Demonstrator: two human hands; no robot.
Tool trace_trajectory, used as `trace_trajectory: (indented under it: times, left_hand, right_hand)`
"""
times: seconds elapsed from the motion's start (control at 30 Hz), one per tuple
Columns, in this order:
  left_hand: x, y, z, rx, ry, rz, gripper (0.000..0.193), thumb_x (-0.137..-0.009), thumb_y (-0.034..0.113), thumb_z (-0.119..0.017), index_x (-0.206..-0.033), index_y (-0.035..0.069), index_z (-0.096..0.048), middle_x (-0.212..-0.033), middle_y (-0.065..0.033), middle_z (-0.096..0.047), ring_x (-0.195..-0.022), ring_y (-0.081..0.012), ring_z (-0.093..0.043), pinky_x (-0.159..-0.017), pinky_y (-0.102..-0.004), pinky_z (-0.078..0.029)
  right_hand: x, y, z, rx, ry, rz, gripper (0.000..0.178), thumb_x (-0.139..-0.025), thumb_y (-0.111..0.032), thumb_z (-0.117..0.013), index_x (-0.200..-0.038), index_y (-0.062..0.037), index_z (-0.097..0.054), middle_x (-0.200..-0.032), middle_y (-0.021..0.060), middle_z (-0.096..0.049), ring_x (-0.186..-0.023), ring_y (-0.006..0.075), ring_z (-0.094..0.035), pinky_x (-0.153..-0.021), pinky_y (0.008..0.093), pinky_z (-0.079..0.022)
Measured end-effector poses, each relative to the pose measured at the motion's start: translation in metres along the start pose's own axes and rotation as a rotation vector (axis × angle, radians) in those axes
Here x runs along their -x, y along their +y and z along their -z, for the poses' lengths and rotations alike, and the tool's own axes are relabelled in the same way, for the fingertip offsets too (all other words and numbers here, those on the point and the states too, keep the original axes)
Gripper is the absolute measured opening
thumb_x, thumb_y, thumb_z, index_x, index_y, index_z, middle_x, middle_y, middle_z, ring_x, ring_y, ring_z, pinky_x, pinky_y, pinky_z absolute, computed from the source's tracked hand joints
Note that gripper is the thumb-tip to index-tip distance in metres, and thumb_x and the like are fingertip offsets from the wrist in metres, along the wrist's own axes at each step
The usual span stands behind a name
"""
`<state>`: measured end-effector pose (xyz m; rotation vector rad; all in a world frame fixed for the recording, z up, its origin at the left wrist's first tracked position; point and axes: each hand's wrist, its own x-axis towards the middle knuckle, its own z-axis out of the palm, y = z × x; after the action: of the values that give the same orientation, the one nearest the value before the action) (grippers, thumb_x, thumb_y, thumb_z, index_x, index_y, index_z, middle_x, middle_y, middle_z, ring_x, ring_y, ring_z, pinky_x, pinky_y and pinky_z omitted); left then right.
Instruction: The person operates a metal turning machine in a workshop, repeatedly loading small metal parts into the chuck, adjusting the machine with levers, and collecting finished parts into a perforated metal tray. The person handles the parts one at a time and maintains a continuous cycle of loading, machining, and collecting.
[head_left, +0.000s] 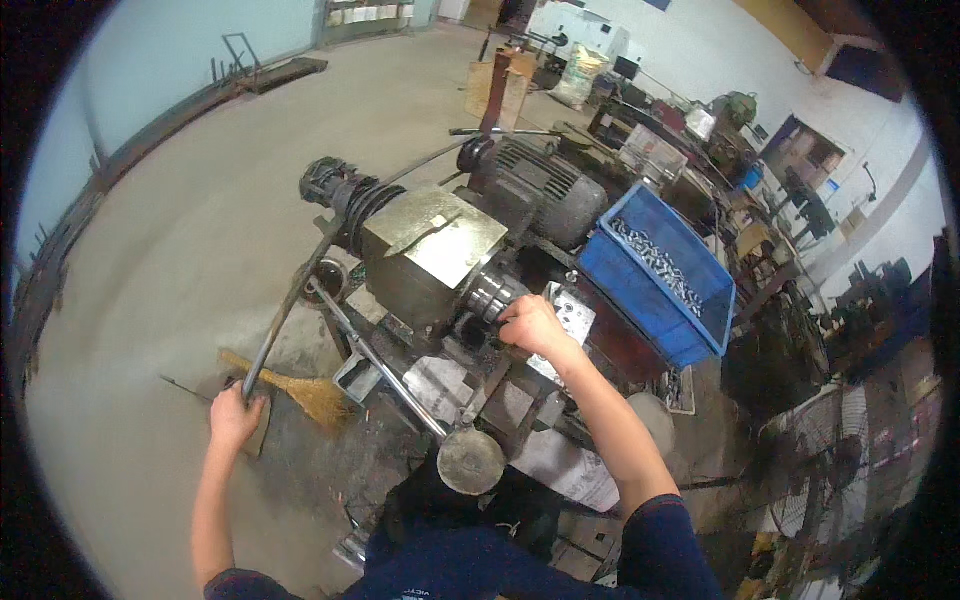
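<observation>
The concrete floor [190, 200] fills the left half of the frame, its far edge bending with the lens and its rim lost in the dark border. At the centre stands the grey machine [430, 255], a boxy housing with a ribbed motor [540, 195] behind it toward the upper middle; its lower frame is a tangle of dark metal parts that is hard to make out. Right of centre a blue crate [690, 330] holds small silvery pieces [655, 265], too small to tell what they are. Benches and clutter along the upper right wall are blurred, and the lower right corner sinks into shadow behind a wire fan guard [830, 470].

A long bent lever [300, 290] runs from the machine down to the lower left, where the left hand [236, 415] is closed around its end. A straw broom [300, 390] lies on the floor just beside that hand, its handle partly hidden behind the lever. A second straight rod [375, 365] slants down to a round metal disc [470, 460] at lower centre.

The right hand [532, 325] sits at the machine's cylindrical chuck [490, 293], fingers curled against its face; what it pinches, if anything, is hidden by the hand itself, so the grip cannot be told. The person's dark blue sleeves are cut off by the bottom edge.
</observation>
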<state>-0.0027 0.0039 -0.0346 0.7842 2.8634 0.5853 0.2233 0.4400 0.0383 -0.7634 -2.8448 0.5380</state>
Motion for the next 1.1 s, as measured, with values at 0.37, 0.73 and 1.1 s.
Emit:
trace_trajectory:
  times: [0.37, 0.73, 1.1]
  left_hand:
    - [-0.102, -0.089, 0.032, -0.590, 0.075, 0.024, 0.011, -0.069, 0.014, -0.058, -0.074, 0.005, -0.055, -0.067, -0.0146, -0.059, -0.064, -0.0302, -0.059, -0.055, -0.0419, -0.043]
    - [-0.168, -0.101, 0.031, -0.308, 0.206, -0.041, 0.032, -0.071, 0.017, -0.062, -0.100, 0.006, -0.058, -0.089, -0.0167, -0.061, -0.083, -0.0329, -0.058, -0.074, -0.0424, -0.046]
    - [-0.093, 0.035, -0.220, -0.233, -0.390, -0.320, 0.054, -0.063, 0.040, -0.070, -0.107, 0.011, -0.056, -0.098, -0.0168, -0.061, -0.094, -0.0310, -0.059, -0.078, -0.0416, -0.048]
  right_hand:
    - [-0.003, -0.004, -0.002, 0.032, 0.013, 0.032, 0.020, -0.054, -0.019, -0.059, -0.066, -0.0051, -0.067, -0.066, 0.0183, -0.060, -0.065, 0.0328, -0.061, -0.064, 0.0376, -0.050]
    - [0.013, 0.003, -0.005, 0.058, 0.152, 0.182, 0.026, -0.052, -0.020, -0.060, -0.072, -0.0058, -0.067, -0.082, 0.0130, -0.063, -0.083, 0.0323, -0.056, -0.074, 0.0377, -0.046]
    - [0.219, 0.056, 0.059, 0.057, 0.504, -0.026, 0.024, -0.054, -0.010, -0.062, -0.078, -0.0040, -0.063, -0.092, 0.0120, -0.062, -0.079, 0.0303, -0.056, -0.071, 0.0382, -0.045]
